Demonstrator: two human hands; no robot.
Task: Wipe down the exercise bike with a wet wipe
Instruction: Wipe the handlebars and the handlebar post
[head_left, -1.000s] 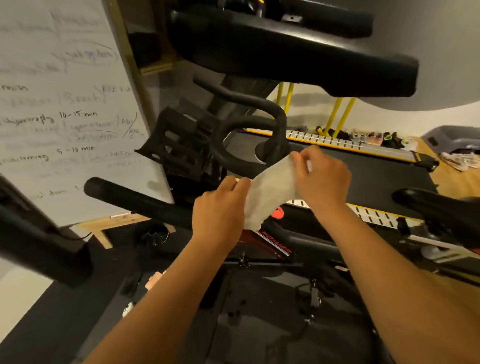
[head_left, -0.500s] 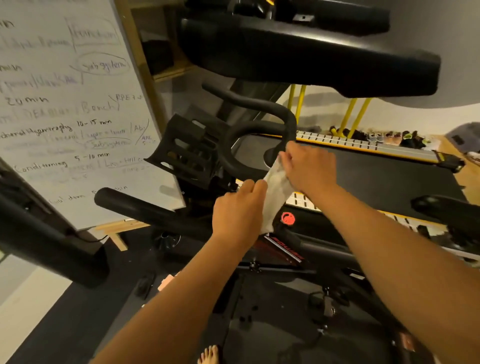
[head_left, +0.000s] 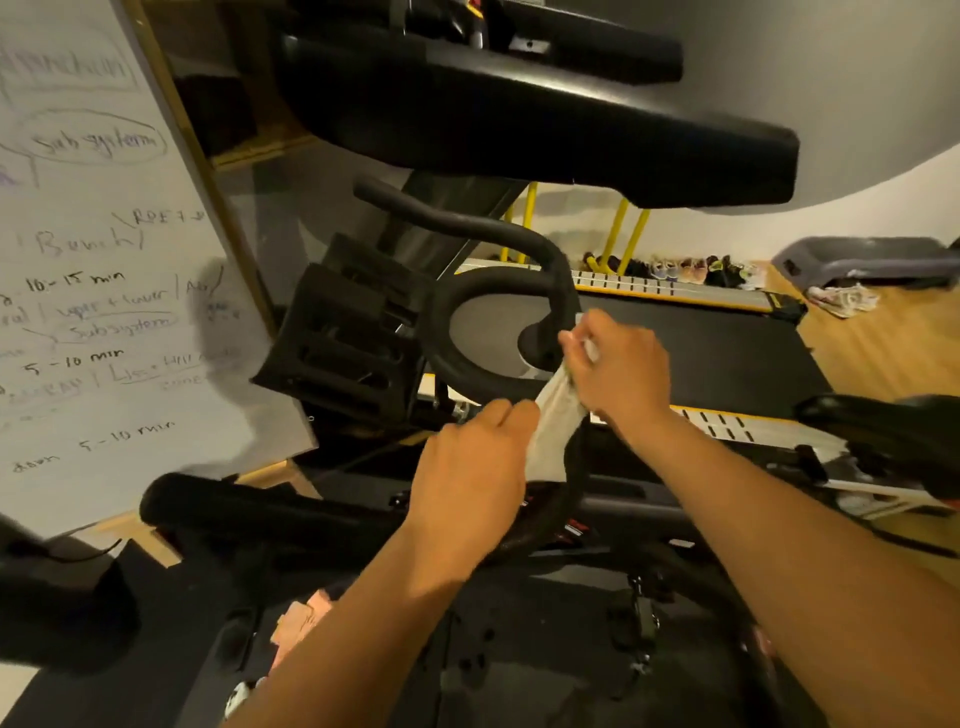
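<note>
Since a second ago the white wet wipe (head_left: 555, 426) has narrowed from a broad sheet into a slanted strip, and both hands have closed in on the curved black padded handlebar (head_left: 498, 236) of the exercise bike. The right hand (head_left: 621, 371) pinches the strip's upper end just beside the bar's downward bend, fingers curled round it. The left hand (head_left: 470, 470), lower and nearer the body, holds the bottom end at its bunched fingertips, its thumb hidden. Held taut between them, the wipe lies against the bar, probably so it can be drawn along the tube; whether it wraps behind I cannot tell. A handwritten whiteboard (head_left: 114, 322) leans beyond the left hand, and a black treadmill belt (head_left: 717, 358) stretches past the right.
</note>
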